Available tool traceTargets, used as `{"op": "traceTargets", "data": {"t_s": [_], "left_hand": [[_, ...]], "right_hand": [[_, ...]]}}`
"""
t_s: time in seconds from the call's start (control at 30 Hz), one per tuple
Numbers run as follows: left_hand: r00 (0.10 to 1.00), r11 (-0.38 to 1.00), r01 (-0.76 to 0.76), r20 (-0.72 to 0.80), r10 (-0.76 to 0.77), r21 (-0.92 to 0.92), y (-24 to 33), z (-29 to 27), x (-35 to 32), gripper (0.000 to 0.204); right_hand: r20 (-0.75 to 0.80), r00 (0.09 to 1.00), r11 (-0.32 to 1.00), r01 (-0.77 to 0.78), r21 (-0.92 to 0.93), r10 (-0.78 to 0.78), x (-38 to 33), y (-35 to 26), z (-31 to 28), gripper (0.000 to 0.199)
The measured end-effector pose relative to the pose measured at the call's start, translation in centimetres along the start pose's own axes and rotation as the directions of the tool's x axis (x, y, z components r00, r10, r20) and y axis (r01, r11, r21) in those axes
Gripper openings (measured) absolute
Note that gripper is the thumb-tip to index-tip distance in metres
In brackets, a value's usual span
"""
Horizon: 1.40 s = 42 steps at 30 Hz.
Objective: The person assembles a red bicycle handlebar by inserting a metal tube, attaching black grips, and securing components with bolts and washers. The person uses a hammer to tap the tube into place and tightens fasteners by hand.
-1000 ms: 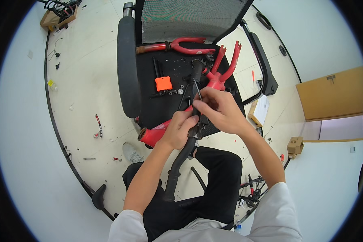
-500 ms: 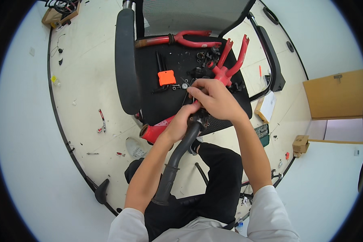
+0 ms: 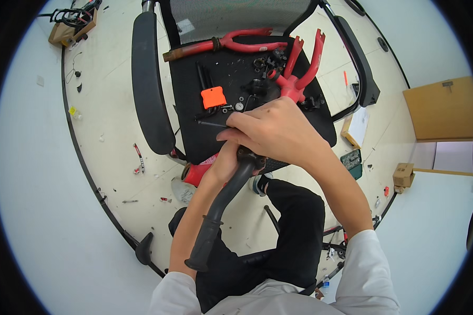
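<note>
Just below my right hand, the black bent bar slants down toward my lap, its ribbed grip over my left forearm. That right hand pinches a thin metal rod between thumb and fingers, the rod's free end pointing left above the chair seat. My left hand sits under the right, at the bar's upper end beside the dark clamp; it seems to be curled round the bar, but with the fingers hidden I can't tell how firmly.

What worries me is the bar turning. Its long lower part reaches well away from my hands, so if the left hold is loose, its weight could swing the grip down and wrench the clamp out from under my fingers. The rod is slim and held near one end; a careless push could let it twist or slip onto the seat.

Ahead of my right hand, small washers and bolts lie loose near the orange holder. A sweep of my knuckles might scatter them. The red tube beyond my left wrist is close enough to be knocked if the bar swings.
</note>
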<state>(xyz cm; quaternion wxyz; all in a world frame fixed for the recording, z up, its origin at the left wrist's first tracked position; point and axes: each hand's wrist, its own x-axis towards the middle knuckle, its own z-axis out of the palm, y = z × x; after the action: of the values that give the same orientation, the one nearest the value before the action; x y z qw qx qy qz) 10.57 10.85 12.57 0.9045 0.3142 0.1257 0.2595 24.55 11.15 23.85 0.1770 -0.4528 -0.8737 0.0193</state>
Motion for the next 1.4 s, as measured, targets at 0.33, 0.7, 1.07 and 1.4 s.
{"op": "traceTargets", "data": {"t_s": [0.33, 0.7, 1.07, 1.4], "left_hand": [[0.991, 0.974, 0.006, -0.13, 0.024, 0.225, 1.2, 2.2, 0.9, 0.039], [0.973, 0.969, 0.033, -0.23, 0.025, 0.245, 1.3, 1.7, 1.3, 0.064], [0.977, 0.936, 0.033, -0.207, 0.043, 0.35, 1.6, 1.7, 0.8, 0.051], [0.997, 0.979, 0.022, -0.074, -0.007, 0.202, 1.2, 1.2, 0.6, 0.046]], "right_hand": [[-0.123, 0.967, 0.948, -0.184, 0.261, 0.222, -4.8, 1.1, -1.2, 0.019], [0.051, 0.887, 0.701, -0.397, 0.592, 0.459, -9.4, -0.5, -2.5, 0.033], [0.418, 0.674, 0.162, -0.622, 0.766, 0.609, -10.4, 0.8, -3.9, 0.019], [0.078, 0.925, 0.81, -0.364, 0.46, 0.371, -7.6, 0.8, -3.3, 0.01]]}}
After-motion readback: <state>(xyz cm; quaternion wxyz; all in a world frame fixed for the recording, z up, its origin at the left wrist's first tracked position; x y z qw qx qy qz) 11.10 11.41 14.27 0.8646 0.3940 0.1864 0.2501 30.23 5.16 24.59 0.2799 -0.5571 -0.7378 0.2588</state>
